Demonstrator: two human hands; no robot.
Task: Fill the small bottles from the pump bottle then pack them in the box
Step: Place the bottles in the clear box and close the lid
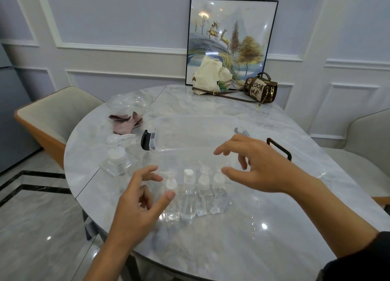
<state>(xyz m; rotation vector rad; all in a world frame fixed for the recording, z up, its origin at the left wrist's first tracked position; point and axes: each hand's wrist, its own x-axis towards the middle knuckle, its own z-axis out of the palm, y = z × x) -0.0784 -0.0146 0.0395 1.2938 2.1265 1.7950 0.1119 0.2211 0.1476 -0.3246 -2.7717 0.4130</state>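
Note:
Several small clear bottles with white caps stand in a row on the marble table. Behind them sits a clear plastic box with black latches. A clear pump bottle with a white top stands to the left. My left hand hovers just left of the row, fingers loosely spread, thumb near the leftmost bottle. My right hand hovers above the right end of the row, fingers relaxed. Neither hand holds anything.
A clear bowl and a pinkish cloth lie at the back left. A canvas bag, a brown handbag and a framed picture stand at the far edge. Chairs flank the table.

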